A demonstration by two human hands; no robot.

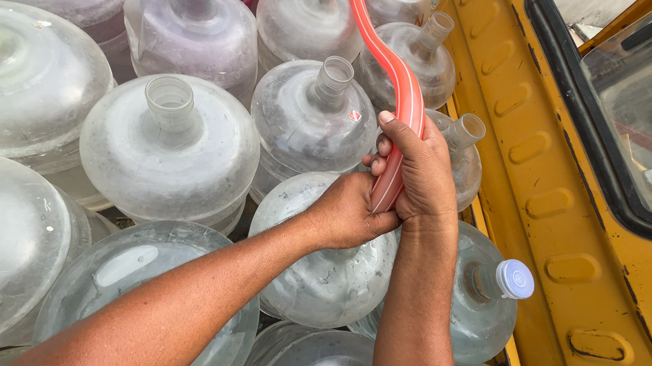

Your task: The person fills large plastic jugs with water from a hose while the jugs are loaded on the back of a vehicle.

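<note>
crowding clear jugs [169,149] around hose [405,97]

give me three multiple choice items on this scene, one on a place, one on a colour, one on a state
1. Where does the yellow vehicle body stand?
A. right of the water jugs
B. left of them
C. under them

2. What colour is the hose?
A. green
B. orange-red
C. black

3. How is the jug at lower right?
A. broken
B. open-necked
C. capped, with a pale blue cap

Answers: 1 A, it fills the right side. 2 B, the right hand grips its orange-red length and the left hand closes over its lower end. 3 C, the cap sits on its neck.
</note>
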